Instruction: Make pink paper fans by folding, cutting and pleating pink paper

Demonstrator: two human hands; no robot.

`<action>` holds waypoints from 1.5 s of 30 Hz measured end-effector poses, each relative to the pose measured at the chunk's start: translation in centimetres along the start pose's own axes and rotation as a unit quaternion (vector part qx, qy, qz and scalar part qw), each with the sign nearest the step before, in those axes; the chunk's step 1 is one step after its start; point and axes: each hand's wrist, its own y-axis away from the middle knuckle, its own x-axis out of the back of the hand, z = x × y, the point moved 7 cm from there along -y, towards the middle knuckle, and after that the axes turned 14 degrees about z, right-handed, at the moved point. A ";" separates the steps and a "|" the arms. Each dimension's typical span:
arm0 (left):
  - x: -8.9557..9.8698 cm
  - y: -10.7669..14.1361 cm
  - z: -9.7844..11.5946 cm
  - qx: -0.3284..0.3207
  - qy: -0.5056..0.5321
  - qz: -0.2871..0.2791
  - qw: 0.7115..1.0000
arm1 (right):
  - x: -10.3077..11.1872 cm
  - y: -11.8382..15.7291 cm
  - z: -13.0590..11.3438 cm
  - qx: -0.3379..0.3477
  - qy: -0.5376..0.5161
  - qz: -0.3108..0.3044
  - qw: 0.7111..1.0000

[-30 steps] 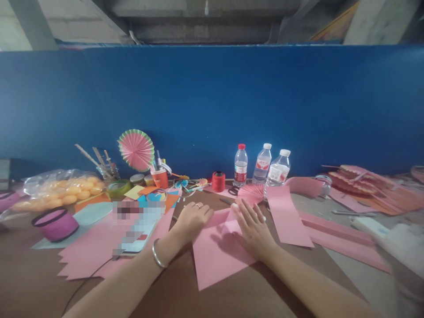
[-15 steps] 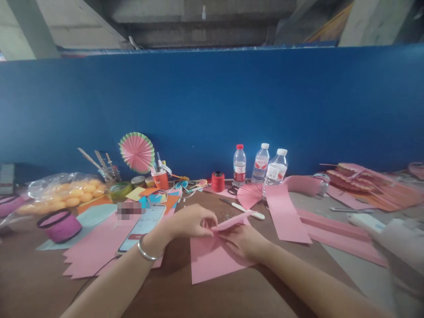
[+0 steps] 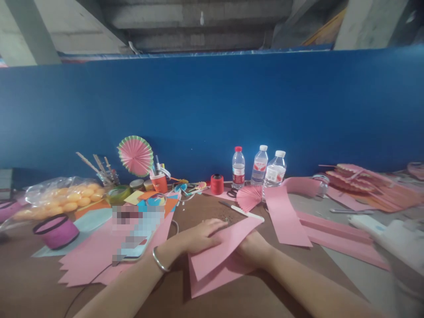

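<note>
A sheet of pink paper (image 3: 217, 256) lies in front of me on the brown table, its upper layer folded over toward me with the near side raised. My left hand (image 3: 202, 236) rests along the paper's left and far edge, palm down, fingers stretched out and thumb over the paper. A silver bangle circles that wrist. My right hand (image 3: 253, 249) is tucked beneath the raised flap at the right; its fingers are hidden by the paper. Just beyond the paper are a white-handled knife (image 3: 247, 212) and a small pleated pink paper fan (image 3: 249, 197).
Left are stacked pink sheets (image 3: 82, 260), a phone (image 3: 141, 240), a purple fabric cup (image 3: 55, 232) and a bag of orange balls (image 3: 66, 196). A red thread spool (image 3: 217, 184) and bottles (image 3: 238, 170) stand behind. Pink strips (image 3: 286, 221) lie right, before a blue wall (image 3: 205, 97).
The paper's flap has been brought over toward me and now covers my right hand's fingers. My left hand has gone from pinching the paper's edge to lying flatter with fingers extended.
</note>
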 end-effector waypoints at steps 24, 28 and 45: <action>-2.1 1.1 -1.3 0.300 0.423 0.036 0.854 | 2.7 -0.9 0.3 -0.024 -0.028 0.015 0.999; -2.1 0.8 -1.1 0.280 0.465 0.063 0.838 | 3.1 -0.3 3.1 -0.141 -0.106 0.055 0.983; 1.6 0.8 -2.3 0.138 0.330 0.400 0.844 | 1.6 1.4 6.0 -0.464 -0.278 0.055 0.839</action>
